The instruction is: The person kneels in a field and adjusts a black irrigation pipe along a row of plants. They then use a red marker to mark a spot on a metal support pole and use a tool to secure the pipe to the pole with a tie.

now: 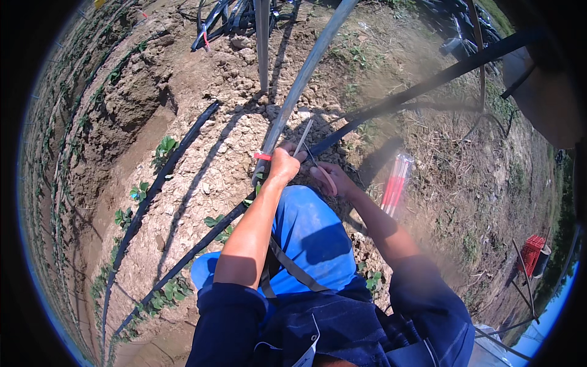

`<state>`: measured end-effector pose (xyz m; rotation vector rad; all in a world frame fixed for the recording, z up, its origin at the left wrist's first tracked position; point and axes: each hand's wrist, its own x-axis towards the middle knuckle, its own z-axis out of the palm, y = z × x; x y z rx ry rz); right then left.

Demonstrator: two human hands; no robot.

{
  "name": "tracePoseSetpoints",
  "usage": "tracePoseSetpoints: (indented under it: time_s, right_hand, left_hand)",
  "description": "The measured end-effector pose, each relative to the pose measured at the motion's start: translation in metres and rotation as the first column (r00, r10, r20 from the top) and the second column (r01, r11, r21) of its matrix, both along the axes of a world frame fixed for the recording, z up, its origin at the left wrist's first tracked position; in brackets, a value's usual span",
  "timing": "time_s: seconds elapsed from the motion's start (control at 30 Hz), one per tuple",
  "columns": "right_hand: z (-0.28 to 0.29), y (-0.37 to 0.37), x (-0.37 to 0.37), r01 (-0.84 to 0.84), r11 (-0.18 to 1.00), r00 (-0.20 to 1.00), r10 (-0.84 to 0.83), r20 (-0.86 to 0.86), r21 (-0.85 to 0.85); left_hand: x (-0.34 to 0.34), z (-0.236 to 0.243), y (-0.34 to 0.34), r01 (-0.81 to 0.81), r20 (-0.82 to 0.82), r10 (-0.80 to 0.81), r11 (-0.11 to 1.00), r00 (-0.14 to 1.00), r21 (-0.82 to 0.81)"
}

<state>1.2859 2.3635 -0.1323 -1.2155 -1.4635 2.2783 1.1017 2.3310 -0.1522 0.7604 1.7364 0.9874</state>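
Observation:
My left hand is closed beside a slanting grey pole. A thin pale grey strip sticks up from its fingers. A short red band sits on the pole just left of this hand. My right hand is closed around a tool with a pink loop handle and a dark narrow end, which looks like scissors. The dark end points toward the left hand, near the strip; whether they touch I cannot tell. Beyond the hands runs a black hose, rising to the right.
A clear packet of red and white strips lies to the right. Leafy seedlings grow along another black hose on the left. An upright post stands ahead, near a hose bundle. A red crate is far right.

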Motion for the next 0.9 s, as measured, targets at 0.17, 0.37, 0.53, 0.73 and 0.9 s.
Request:
tracePoseSetpoints:
  time_s: [0.17,0.37,0.53,0.73,0.9]
  right_hand:
    - [0.002,0.004,0.004,-0.015,1.000,1.000,0.015,0.020,-0.003]
    - [0.004,0.008,-0.005,-0.025,0.994,1.000,0.024,0.006,0.108]
    - [-0.011,0.016,0.002,-0.073,0.997,0.997,0.072,0.040,0.026]
    - [-0.034,-0.006,0.038,-0.182,0.793,0.931,-0.050,0.361,0.581]
    - [-0.042,-0.008,0.078,0.091,0.886,0.875,-0.289,0.388,0.454]
  left_hand:
    - [0.001,0.017,0.002,0.025,-0.025,-0.026,0.999,0.999,-0.046]
    - [-0.003,0.005,0.000,0.072,-0.028,-0.074,0.996,0.997,-0.048]
    - [0.002,0.006,0.002,0.070,-0.046,-0.070,0.998,0.996,-0.007]
    - [0.000,-0.014,0.000,0.119,-0.233,-0.104,0.992,0.967,0.052]
    - [-0.004,-0.020,-0.002,0.217,-0.364,-0.205,0.976,0.909,-0.007]
